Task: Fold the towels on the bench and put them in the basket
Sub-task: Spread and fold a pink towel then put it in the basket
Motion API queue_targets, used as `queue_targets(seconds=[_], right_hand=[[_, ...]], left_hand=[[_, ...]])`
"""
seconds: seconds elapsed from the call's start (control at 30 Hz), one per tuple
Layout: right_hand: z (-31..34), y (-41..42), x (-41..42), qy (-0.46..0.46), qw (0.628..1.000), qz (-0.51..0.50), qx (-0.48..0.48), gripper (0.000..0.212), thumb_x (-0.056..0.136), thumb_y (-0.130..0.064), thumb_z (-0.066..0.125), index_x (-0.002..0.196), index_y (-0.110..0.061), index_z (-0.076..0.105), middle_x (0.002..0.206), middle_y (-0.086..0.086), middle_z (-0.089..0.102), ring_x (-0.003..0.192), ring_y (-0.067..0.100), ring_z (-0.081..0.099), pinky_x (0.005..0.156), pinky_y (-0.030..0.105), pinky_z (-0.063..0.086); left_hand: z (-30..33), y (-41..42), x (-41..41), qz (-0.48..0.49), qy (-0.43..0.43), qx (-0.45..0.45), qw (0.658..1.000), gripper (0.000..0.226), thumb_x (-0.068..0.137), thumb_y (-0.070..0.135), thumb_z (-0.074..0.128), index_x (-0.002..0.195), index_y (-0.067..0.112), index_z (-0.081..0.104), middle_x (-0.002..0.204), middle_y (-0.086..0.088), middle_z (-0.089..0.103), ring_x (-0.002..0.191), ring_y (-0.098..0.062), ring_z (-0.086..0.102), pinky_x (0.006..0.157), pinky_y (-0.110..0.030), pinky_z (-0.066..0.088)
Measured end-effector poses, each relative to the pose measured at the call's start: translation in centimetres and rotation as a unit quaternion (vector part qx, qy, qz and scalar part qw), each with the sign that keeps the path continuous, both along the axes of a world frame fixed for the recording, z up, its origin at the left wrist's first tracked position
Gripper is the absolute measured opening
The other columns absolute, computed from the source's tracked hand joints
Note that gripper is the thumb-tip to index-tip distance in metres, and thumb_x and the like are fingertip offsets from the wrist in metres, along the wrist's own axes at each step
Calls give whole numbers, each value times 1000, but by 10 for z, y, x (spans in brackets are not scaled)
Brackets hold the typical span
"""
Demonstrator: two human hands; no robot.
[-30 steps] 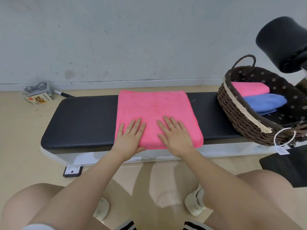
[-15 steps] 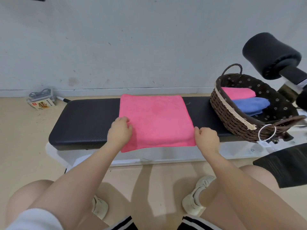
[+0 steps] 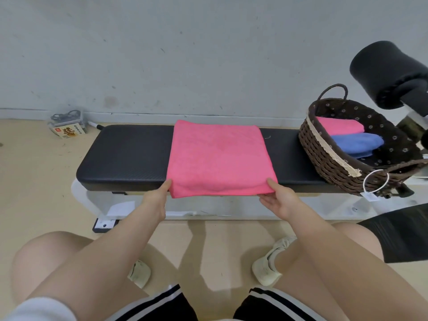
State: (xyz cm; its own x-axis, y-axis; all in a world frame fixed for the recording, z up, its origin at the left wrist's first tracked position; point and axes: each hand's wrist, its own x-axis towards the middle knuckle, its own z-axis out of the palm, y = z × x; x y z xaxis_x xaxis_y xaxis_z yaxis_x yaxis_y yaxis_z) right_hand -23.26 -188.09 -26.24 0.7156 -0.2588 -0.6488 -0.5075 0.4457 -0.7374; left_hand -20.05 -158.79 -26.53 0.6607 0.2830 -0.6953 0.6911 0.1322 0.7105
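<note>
A pink towel (image 3: 220,158), folded into a square, lies across the middle of the black padded bench (image 3: 129,156). My left hand (image 3: 157,198) grips its near left corner with the thumb on top. My right hand (image 3: 278,198) pinches its near right corner. The near edge of the towel hangs slightly over the bench's front. At the bench's right end stands a dark wicker basket (image 3: 324,158) holding a folded pink towel (image 3: 340,126) and a folded blue towel (image 3: 356,143).
A black padded roller (image 3: 389,72) sticks out at the upper right above the basket. A small box with cables (image 3: 68,126) sits on the floor by the wall at left. My knees and shoes are below the bench's front.
My hands went from lying flat on the towel to its two near corners, and now grip them at the front edge. The towel has stayed in place.
</note>
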Motion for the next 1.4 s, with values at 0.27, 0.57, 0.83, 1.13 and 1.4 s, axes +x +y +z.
queue_targets(seconds=[0.27, 0.57, 0.83, 1.13, 1.4], right_hand=[[18, -7, -1, -27, 997, 9, -68, 12, 93, -26, 58, 89, -15, 55, 90, 2, 65, 82, 15, 64, 64, 24, 44], [47, -11, -6, -177, 983, -14, -38, 21, 94, -6, 50, 79, -19, 44, 70, 3, 46, 53, 13, 41, 44, 22, 35], [62, -23, -34, -197, 980, -10, 28, 34, 85, -2, 30, 90, -7, 63, 73, 2, 73, 70, 15, 68, 62, 22, 49], [54, -17, -22, -176, 950, 39, -255, 10, 90, -9, 57, 91, -17, 64, 84, -4, 67, 82, 8, 61, 76, 25, 45], [50, -23, 7, -248, 930, 14, -272, 22, 91, -2, 48, 76, -15, 57, 77, -1, 53, 74, 11, 46, 67, 26, 36]], left_hand=[[2, -12, -4, -68, -80, -49, 993, 14, 89, 24, 61, 95, 13, 54, 112, -6, 60, 91, -17, 61, 79, -30, 42], [39, -6, -6, -48, -227, 5, 973, 15, 92, 18, 56, 80, 12, 50, 65, -2, 50, 47, -6, 51, 57, -23, 47], [84, -14, -19, -112, -207, -53, 970, 33, 81, -6, 35, 92, 3, 65, 78, -12, 63, 60, -20, 62, 75, -31, 48], [72, 1, -4, -236, -229, 100, 939, 9, 86, 18, 65, 90, 10, 66, 82, -3, 69, 80, -12, 64, 79, -27, 46], [66, 4, 15, -227, -318, 41, 919, 21, 93, 11, 49, 89, 17, 69, 89, 7, 68, 87, -11, 58, 81, -26, 44]])
